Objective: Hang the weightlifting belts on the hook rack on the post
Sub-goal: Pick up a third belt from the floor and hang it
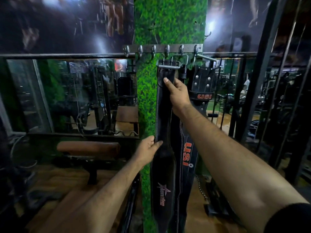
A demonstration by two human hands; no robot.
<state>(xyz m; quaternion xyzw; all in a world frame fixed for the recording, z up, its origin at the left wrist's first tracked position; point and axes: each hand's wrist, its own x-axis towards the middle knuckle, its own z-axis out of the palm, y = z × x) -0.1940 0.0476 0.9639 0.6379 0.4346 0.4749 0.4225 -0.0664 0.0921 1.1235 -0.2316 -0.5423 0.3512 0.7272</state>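
A metal hook rack with several hooks is fixed across a post covered in green turf. A black belt with a star logo hangs by its steel buckle from a hook near the rack's middle. My right hand grips this belt just below the buckle. My left hand holds the belt's left edge lower down, thumb across its front. To the right hang a black belt with red "usi" lettering and a studded black belt from the rightmost hooks.
A brown padded bench stands low at the left, beneath a mirror that reflects gym machines. Black steel frame bars rise at the right. A chain dangles beside the post near the wooden floor.
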